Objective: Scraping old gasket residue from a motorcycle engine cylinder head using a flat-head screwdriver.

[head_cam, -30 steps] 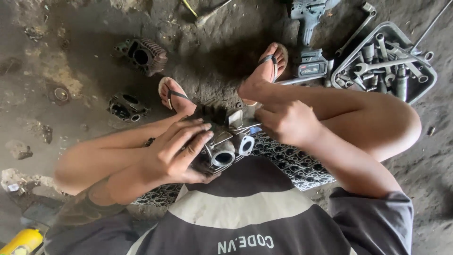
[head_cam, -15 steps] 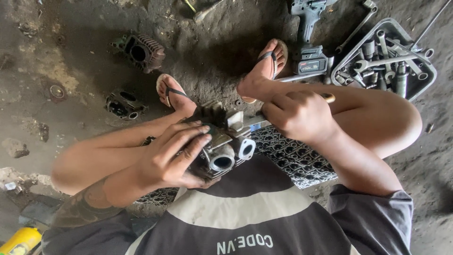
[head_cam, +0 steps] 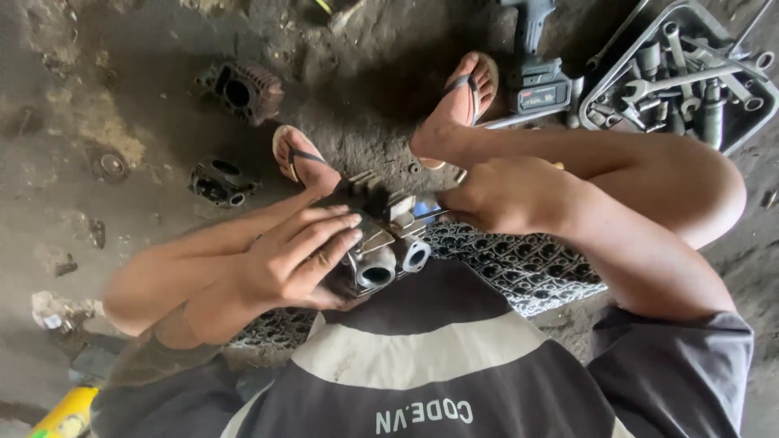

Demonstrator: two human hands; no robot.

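Head view, looking straight down between my knees. My left hand (head_cam: 296, 259) wraps over the finned metal engine part (head_cam: 381, 243), fingers curled across its top and thumb underneath, gripping it firmly. The part sits low in front of me, just above a black perforated mat (head_cam: 519, 272) on the dirt floor (head_cam: 122, 81), its two round ports facing up toward the camera. My right hand (head_cam: 507, 195) is closed at the part's right edge, touching it; what it pinches there is hidden by the knuckles, possibly a small tool, though I cannot tell. Compared with half a second ago, the left hand's grip is unchanged, while the right hand has dropped slightly and now rests against the part's fins rather than above them. My feet in sandals (head_cam: 466, 89) are planted beyond the part.

Surroundings. A cordless power tool (head_cam: 537, 77) lies beside the right foot, and a tray of wrenches and sockets (head_cam: 690, 69) lies further right. Two other dark engine pieces (head_cam: 243, 89) (head_cam: 217, 180) rest on the floor, well apart from my hands. A yellow can (head_cam: 65, 412) shows at the lower left corner.
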